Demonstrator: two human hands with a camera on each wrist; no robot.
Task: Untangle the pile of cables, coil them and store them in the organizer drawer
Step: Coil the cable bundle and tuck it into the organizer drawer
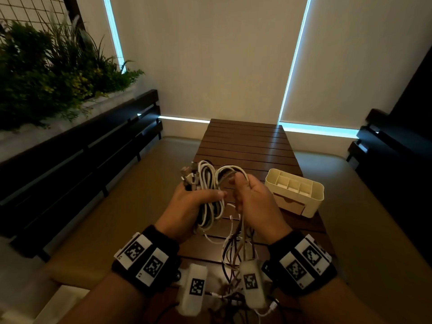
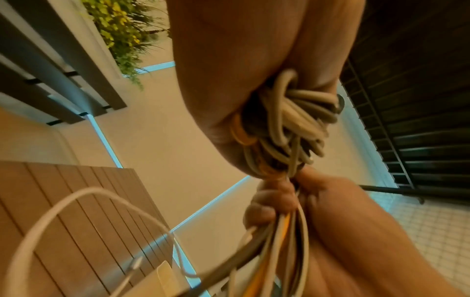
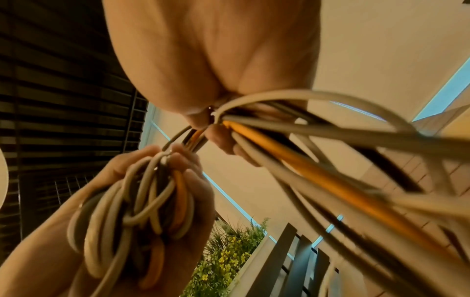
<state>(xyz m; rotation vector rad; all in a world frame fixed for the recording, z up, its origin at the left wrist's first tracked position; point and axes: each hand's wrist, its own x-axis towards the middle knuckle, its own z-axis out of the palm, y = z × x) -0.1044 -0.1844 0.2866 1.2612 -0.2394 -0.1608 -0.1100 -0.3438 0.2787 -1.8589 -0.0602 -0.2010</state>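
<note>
Above the near desk (image 1: 245, 141), my left hand (image 1: 187, 206) grips the looped cable bundle (image 1: 208, 183) while my right hand (image 1: 254, 197) pinches trailing strands; feeding loops evenly should keep the coil fit for the organizer (image 1: 316, 195) at right.

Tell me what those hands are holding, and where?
Left hand grips the coiled cable bundle round its middle; right hand grips the loose strands leaving it.
</note>
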